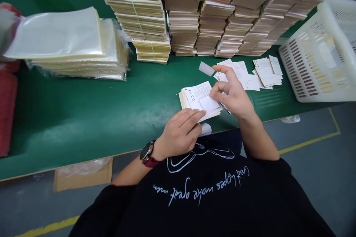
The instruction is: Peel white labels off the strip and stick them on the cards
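Far left: we log a plastic-wrapped stack [75,44] of glossy sheets on a green table [83,114].
Back centre: we count tied paper stacks [183,26], ridged and cream-edged.
Left hand [179,133]: we find it curled, grasping the edge of a pile of printed leaflets [198,98], soft-cornered, at the table's front.
Right hand [230,94]: we see it pinching a small white paper square [208,103] on that pile.
Right: we note loose papers [247,76], flat and overlapping.
Far right: we list a white plastic basket [319,52], slotted and rigid.
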A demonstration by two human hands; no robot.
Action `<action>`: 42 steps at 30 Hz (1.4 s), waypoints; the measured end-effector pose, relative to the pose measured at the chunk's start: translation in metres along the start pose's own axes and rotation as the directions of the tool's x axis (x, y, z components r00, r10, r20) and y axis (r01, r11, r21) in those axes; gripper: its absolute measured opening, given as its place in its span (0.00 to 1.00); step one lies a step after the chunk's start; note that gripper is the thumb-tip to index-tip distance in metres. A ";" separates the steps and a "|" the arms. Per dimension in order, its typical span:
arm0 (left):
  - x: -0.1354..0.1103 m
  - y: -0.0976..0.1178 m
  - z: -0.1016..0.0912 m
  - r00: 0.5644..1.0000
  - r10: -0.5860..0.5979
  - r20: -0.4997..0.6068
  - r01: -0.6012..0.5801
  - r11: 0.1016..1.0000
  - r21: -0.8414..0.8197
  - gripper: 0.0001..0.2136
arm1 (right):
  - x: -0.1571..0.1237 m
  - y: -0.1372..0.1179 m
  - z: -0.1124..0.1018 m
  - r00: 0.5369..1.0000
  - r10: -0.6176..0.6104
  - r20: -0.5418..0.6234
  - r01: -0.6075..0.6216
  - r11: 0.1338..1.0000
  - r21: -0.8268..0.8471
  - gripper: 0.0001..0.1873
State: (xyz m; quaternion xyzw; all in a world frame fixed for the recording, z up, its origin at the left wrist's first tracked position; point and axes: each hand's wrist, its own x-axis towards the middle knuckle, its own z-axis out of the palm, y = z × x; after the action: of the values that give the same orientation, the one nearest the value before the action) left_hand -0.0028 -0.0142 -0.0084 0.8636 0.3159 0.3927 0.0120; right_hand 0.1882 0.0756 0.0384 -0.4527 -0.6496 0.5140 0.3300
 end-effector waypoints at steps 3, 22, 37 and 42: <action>0.000 0.000 0.000 1.000 -0.005 0.003 0.005 1.000 0.005 0.06 | 0.000 -0.001 0.002 1.000 -0.017 -0.011 0.016 0.999 -0.035 0.32; 0.000 -0.001 0.000 0.999 -0.017 0.040 0.018 0.999 -0.030 0.07 | -0.013 0.005 0.000 0.954 -0.245 -0.173 0.042 0.682 -0.731 0.34; -0.005 0.000 0.002 1.000 0.010 0.007 -0.010 1.000 -0.006 0.06 | -0.030 0.009 -0.011 0.904 -0.250 -0.346 0.043 0.860 -0.509 0.41; -0.005 0.000 0.003 1.000 -0.001 -0.008 0.001 1.000 0.008 0.05 | -0.037 -0.004 -0.038 0.793 -0.377 -0.478 -0.122 0.671 -0.732 0.20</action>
State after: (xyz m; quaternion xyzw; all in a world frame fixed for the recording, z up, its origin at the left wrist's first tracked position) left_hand -0.0034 -0.0160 -0.0135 0.8620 0.3176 0.3949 0.0076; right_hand 0.2348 0.0546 0.0529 -0.6328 -0.6934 0.0163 0.3442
